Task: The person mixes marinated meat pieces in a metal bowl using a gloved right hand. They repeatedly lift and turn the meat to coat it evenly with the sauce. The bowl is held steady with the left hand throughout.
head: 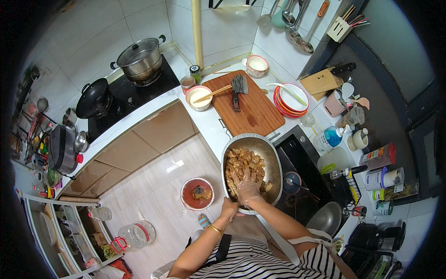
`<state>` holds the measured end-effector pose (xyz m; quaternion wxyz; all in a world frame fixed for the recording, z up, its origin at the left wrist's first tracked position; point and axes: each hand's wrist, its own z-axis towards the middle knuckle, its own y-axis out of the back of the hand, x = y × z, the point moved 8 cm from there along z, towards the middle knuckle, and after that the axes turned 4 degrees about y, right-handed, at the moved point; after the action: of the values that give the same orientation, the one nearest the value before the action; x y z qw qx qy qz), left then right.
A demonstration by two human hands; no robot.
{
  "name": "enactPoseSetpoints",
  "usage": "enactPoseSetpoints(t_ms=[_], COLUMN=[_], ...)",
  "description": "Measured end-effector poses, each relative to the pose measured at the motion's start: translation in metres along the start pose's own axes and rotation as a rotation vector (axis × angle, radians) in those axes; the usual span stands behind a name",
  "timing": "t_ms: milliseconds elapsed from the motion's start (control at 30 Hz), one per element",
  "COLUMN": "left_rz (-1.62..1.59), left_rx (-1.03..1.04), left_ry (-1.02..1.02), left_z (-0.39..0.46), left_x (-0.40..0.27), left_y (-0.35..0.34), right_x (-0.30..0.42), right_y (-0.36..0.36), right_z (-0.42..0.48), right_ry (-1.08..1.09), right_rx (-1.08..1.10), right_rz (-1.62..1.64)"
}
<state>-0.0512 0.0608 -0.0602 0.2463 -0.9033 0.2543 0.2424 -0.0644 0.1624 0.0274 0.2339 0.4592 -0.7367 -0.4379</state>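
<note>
A large oval stainless-steel basin is in front of me, at the edge of the counter and sink. It holds a heap of brown-coated raw meat pieces, probably chicken. My left hand, with a gold bangle at the wrist, grips the basin's near rim. Inside the basin, my right hand wears a clear plastic glove and rests on the meat. Its fingers are spread and partly sunk among the pieces. Beyond the basin lies a wooden cutting board, bearing a cleaver.
Chopsticks reach from a white bowl to the cleaver. Stacked plates stand right of the board. The black sink is right of the basin. A red waste bucket and a large water bottle stand on the floor.
</note>
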Motion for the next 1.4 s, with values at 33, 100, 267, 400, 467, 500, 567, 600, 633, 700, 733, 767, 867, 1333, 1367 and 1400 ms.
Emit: enactPoseSetpoints(t_ms=[33,100,267,400,467,500,567,600,633,700,733,767,867,1333,1367,1400], left_rz=[0.008,0.022,0.016,0.012,0.009,-0.001,-0.005,0.003,0.01,0.002,0.0,-0.008,-0.01,-0.077,-0.089,-0.102], left_rx=[-0.028,-0.09,-0.068,-0.053,-0.042,-0.044,-0.031,-0.007,0.017,0.024,0.026,-0.001,-0.038,-0.038,-0.041,-0.067], left_ry=[0.006,0.012,0.024,0.052,0.053,0.049,0.043,0.045,0.047,0.061,0.069,0.06,0.035,0.08,0.079,0.045], left_z=[0.006,0.008,0.002,0.006,0.004,0.003,0.0,0.0,0.0,0.007,0.009,0.009,0.006,-0.003,-0.001,-0.002], left_x=[0.009,0.015,0.009,0.012,0.008,0.007,0.004,0.002,0.001,0.011,0.014,0.019,0.014,0.007,0.009,0.007], left_y=[0.005,0.009,0.008,0.009,0.004,0.004,0.006,0.004,0.001,0.008,0.01,0.012,0.009,0.005,0.009,0.011], right_x=[-0.001,0.001,-0.038,-0.068,-0.097,-0.099,-0.099,-0.096,-0.093,-0.074,-0.064,-0.05,-0.012,-0.02,-0.018,-0.022], right_y=[-0.012,-0.019,-0.024,0.022,0.016,0.02,0.035,0.042,0.044,0.053,0.066,0.073,0.078,0.008,0.011,0.021], right_z=[0.012,0.024,0.057,0.041,0.045,0.041,0.029,0.027,0.025,0.015,0.01,0.013,0.031,0.092,0.084,0.066], right_ry=[-0.037,-0.103,-0.08,-0.035,-0.042,-0.038,-0.029,0.038,0.05,0.085,0.061,0.108,0.216,0.312,0.327,0.33], right_rx=[-0.036,-0.112,-0.22,-0.363,-0.443,-0.395,-0.294,-0.277,-0.228,-0.123,-0.065,-0.08,-0.103,-0.074,-0.14,-0.163], right_rz=[-0.01,-0.031,0.349,0.505,0.67,0.697,0.755,0.7,0.627,0.481,0.492,0.348,0.008,-0.143,-0.14,-0.022])
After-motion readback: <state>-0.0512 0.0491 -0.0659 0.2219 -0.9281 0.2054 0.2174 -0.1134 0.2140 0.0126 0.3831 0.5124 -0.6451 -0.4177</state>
